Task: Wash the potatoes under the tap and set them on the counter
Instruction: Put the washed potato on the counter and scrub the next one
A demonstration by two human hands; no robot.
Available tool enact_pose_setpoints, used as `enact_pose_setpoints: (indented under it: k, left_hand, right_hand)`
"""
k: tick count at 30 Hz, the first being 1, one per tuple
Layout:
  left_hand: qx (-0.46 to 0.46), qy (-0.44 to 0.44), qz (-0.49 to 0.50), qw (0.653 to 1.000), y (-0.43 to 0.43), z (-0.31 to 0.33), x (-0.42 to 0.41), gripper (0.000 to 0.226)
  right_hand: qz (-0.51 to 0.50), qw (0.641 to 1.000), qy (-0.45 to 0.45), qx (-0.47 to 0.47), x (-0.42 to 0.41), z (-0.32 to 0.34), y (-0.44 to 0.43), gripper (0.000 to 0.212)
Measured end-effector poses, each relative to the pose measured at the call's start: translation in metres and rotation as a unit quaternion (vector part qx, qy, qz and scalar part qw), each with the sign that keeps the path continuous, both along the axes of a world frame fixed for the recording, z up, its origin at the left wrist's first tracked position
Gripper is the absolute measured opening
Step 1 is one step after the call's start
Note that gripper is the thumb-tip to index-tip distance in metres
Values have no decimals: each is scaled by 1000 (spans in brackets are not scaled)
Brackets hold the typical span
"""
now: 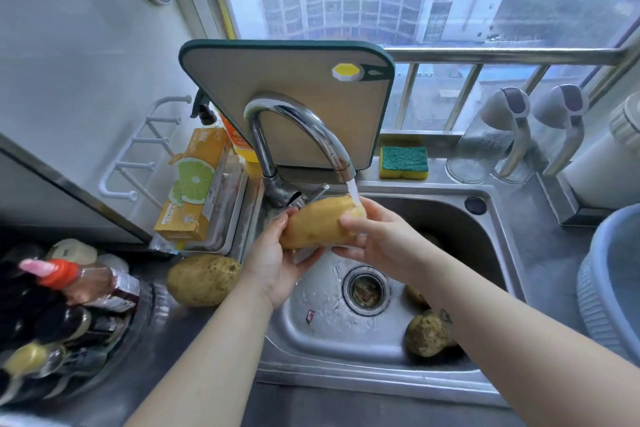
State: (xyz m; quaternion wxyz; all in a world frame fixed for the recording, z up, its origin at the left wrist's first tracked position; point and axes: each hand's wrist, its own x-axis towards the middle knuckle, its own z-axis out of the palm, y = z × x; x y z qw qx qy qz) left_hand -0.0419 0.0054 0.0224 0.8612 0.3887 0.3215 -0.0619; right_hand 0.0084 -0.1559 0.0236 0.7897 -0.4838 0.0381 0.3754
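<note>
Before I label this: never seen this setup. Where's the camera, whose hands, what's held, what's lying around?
There is one picture, taken by a wide-angle camera worn on a person's head, looking down at a steel sink. No robot here: just two bare hands. The left hand and the right hand together hold a potato under water running from the tap. A second potato lies on the counter, left of the sink. At least two dirty potatoes show in the basin, partly hidden by the right arm. A cutting board leans behind the tap, with a sponge beside it on the ledge.
</note>
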Motion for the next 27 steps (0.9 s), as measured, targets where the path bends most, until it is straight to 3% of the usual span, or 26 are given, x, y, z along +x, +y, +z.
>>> enact_pose_setpoints:
  k: [3, 12, 17, 19, 22, 24, 25, 27]
  left_hand:
    - [9, 48, -32, 998, 1, 1, -1, 19]
    - [-55, 25, -23, 998, -39, 11, 26, 18]
    - [-126, 13, -20, 992, -57, 18, 36, 22]
    - [-124, 6, -40, 991, -57, 17, 34, 27]
    - [-52, 20, -129, 990, -52, 11, 22, 33]
    - [72, 49, -209, 974, -47, 5, 8, 31]
    - [160, 57, -251, 953, -43, 1, 0, 29]
    - [335, 49, -323, 884, -35, -8, -15, 33]
  right_hand:
    - [18, 999, -35, 2, -1, 0, 0, 46]
    - [-90, 996, -11, 9, 8, 18, -43, 66]
    - [-74, 995, -58, -45, 12, 36, -63, 69]
    - [-53, 988, -96, -108, 13, 38, -66, 69]
    - [-20, 954, -184, -238, 10, 40, -65, 63]
    - [7, 918, -238, -316, 3, 39, -60, 54]
    - [26, 894, -261, -363, -2, 36, -57, 48]
    - [77, 811, -315, -486, -14, 23, -49, 44]
